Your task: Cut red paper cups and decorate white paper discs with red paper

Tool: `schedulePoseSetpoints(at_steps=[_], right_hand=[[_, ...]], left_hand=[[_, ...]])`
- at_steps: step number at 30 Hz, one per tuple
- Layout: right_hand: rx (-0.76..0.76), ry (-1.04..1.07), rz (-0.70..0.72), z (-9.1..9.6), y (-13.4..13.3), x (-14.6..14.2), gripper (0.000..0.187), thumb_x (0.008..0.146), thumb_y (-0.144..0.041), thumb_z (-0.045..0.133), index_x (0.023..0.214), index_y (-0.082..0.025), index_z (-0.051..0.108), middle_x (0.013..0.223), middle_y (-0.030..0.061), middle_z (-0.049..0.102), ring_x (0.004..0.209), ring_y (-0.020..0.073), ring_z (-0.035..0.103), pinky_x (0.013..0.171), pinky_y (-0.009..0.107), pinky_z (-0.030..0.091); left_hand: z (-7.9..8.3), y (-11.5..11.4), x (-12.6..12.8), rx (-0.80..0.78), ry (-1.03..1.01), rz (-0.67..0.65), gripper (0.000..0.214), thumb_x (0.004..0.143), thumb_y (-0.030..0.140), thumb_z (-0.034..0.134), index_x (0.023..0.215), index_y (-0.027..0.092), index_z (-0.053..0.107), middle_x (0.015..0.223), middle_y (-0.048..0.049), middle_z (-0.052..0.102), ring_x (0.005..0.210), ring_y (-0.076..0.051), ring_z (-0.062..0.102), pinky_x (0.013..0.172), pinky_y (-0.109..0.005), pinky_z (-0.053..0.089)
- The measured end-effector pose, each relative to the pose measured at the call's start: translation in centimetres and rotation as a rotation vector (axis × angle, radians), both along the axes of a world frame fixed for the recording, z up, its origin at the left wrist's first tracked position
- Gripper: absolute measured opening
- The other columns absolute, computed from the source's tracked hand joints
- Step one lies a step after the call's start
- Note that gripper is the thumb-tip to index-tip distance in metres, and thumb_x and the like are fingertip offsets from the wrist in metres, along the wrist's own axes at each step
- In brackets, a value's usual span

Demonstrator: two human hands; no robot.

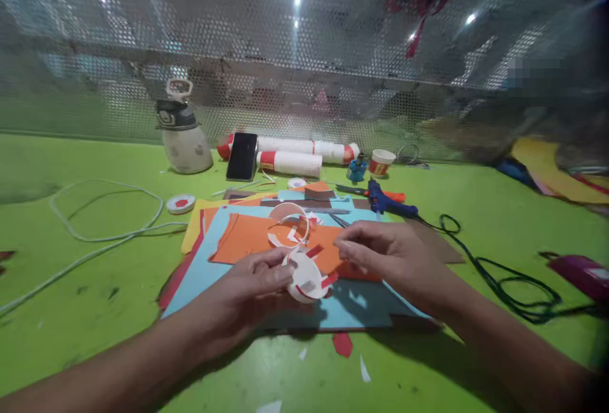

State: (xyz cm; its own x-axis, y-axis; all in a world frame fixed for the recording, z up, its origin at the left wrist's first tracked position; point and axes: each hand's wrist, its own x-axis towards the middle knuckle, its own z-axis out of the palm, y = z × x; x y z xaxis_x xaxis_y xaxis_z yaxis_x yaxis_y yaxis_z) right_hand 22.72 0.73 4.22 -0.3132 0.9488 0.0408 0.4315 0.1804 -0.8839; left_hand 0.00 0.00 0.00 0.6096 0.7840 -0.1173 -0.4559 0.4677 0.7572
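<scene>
My left hand (pixel 252 283) is closed on a cut white paper cup (pixel 308 280) with red strips stuck to it, held just above a light blue paper sheet (pixel 354 308). My right hand (pixel 387 254) hovers beside the cup on its right, fingers curled together in a pinch near the cup's rim; what the fingertips hold is too small to make out. Behind the cup lies an orange paper sheet (pixel 247 238) with a white paper ring (pixel 288 222) on it.
A blue glue gun (pixel 387 203) with a black cord (pixel 504 286) lies at the right. A phone (pixel 242 156) leans on stacked paper cups (pixel 295 154). A white bottle (pixel 183 134), tape roll (pixel 181 203), white cord (pixel 95 222) and paper scraps (pixel 342 343) lie around.
</scene>
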Motion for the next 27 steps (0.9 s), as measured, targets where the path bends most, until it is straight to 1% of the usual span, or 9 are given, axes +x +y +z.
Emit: schedulePoseSetpoints(at_steps=[4, 7, 11, 14, 17, 23, 25, 27], right_hand=[[-0.059, 0.071, 0.034, 0.1, 0.2, -0.7, 0.018, 0.082, -0.035, 0.065, 0.083, -0.017, 0.07, 0.076, 0.0024, 0.065, 0.068, 0.0147, 0.056, 0.062, 0.028, 0.045], [-0.059, 0.084, 0.054, 0.1, 0.3, -1.0, 0.012, 0.079, -0.03, 0.067, 0.078, -0.019, 0.07, 0.075, 0.0016, 0.067, 0.07, 0.0154, 0.058, 0.066, 0.029, 0.046], [-0.074, 0.143, 0.058, 0.1, 0.3, -1.2, 0.01, 0.077, -0.029, 0.07, 0.075, -0.019, 0.07, 0.072, -0.0005, 0.066, 0.068, 0.0143, 0.059, 0.064, 0.027, 0.046], [-0.084, 0.141, 0.057, 0.0, 0.3, -1.3, 0.011, 0.077, -0.029, 0.07, 0.075, -0.018, 0.07, 0.07, -0.0008, 0.065, 0.066, 0.0131, 0.057, 0.063, 0.027, 0.045], [-0.099, 0.133, 0.048, 0.0, 0.3, -1.2, 0.015, 0.079, -0.031, 0.069, 0.076, -0.016, 0.071, 0.068, -0.0006, 0.063, 0.063, 0.0115, 0.055, 0.061, 0.025, 0.045], [-0.121, 0.162, 0.031, -0.2, 0.2, -0.8, 0.026, 0.081, -0.041, 0.07, 0.079, -0.016, 0.072, 0.066, 0.0006, 0.064, 0.057, 0.0106, 0.054, 0.054, 0.024, 0.045], [-0.13, 0.19, 0.016, -0.2, 0.2, -0.6, 0.027, 0.079, -0.043, 0.071, 0.08, -0.016, 0.072, 0.068, 0.0013, 0.065, 0.059, 0.0113, 0.056, 0.056, 0.025, 0.047], [-0.16, 0.231, -0.004, -0.2, 0.2, -0.6, 0.026, 0.078, -0.044, 0.073, 0.081, -0.018, 0.073, 0.072, 0.0019, 0.067, 0.063, 0.0127, 0.059, 0.06, 0.026, 0.05]], left_hand=[[0.0, -0.2, 0.0, -0.001, 0.002, -0.02, 0.03, 0.081, 0.025, 0.073, 0.108, 0.012, 0.072, 0.094, -0.0092, 0.072, 0.083, -0.018, 0.066, 0.078, -0.03, 0.056], [0.0, -0.3, 0.0, 0.016, -0.013, -0.036, 0.034, 0.079, 0.024, 0.075, 0.111, 0.013, 0.071, 0.095, -0.0098, 0.072, 0.084, -0.018, 0.066, 0.077, -0.029, 0.055], [-0.1, -0.3, 0.0, 0.02, -0.051, -0.044, 0.037, 0.074, 0.02, 0.077, 0.11, 0.012, 0.07, 0.093, -0.0094, 0.071, 0.083, -0.016, 0.066, 0.075, -0.025, 0.054], [-0.1, -0.4, 0.0, 0.008, -0.028, -0.035, 0.04, 0.069, 0.018, 0.081, 0.107, 0.01, 0.069, 0.092, -0.0083, 0.07, 0.08, -0.015, 0.065, 0.076, -0.024, 0.054], [-0.2, -0.5, 0.0, -0.008, -0.018, -0.012, 0.043, 0.064, 0.017, 0.084, 0.104, 0.012, 0.068, 0.089, -0.0054, 0.068, 0.079, -0.014, 0.064, 0.079, -0.026, 0.053], [-0.7, -0.5, -0.1, -0.032, -0.012, 0.04, 0.056, 0.061, 0.013, 0.086, 0.112, 0.016, 0.064, 0.099, -0.0062, 0.068, 0.088, -0.016, 0.065, 0.081, -0.027, 0.053], [-0.8, -0.5, -0.1, -0.023, 0.0, 0.03, 0.055, 0.062, 0.014, 0.087, 0.112, 0.015, 0.064, 0.098, -0.0066, 0.069, 0.086, -0.016, 0.066, 0.08, -0.026, 0.052], [-0.9, -0.5, -0.2, -0.013, 0.014, 0.026, 0.055, 0.062, 0.014, 0.087, 0.112, 0.015, 0.065, 0.098, -0.0071, 0.07, 0.086, -0.015, 0.066, 0.08, -0.025, 0.052]])
